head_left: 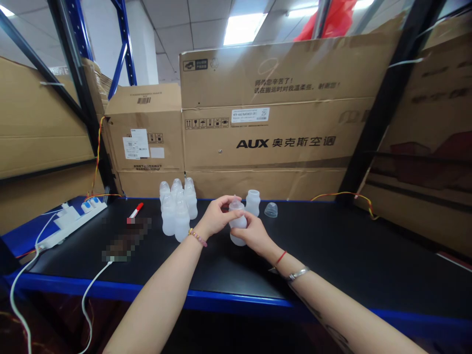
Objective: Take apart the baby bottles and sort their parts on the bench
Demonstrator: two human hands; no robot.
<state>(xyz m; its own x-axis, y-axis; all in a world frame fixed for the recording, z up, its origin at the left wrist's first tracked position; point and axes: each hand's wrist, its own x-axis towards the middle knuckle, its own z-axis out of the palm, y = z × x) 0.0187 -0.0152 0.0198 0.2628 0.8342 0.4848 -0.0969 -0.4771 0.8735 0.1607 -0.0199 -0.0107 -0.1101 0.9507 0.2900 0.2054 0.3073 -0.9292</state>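
Note:
A whitish baby bottle stands upright on the black shelf top between my hands. My left hand is closed around its top, thumb across the collar, with a nipple tip showing above. Lower down, my right hand wraps the bottle's body from the right. Just behind is another whitish bottle with an uncovered mouth. A clear dome cap lies to the right of it. Left of my hands, several bottles with clear caps stand grouped together.
At the left lie a red-and-white marker, a blurred-out dark object with a white cable, and a white power strip. Large cardboard sheets wall the back. A blue edge runs along the shelf's front.

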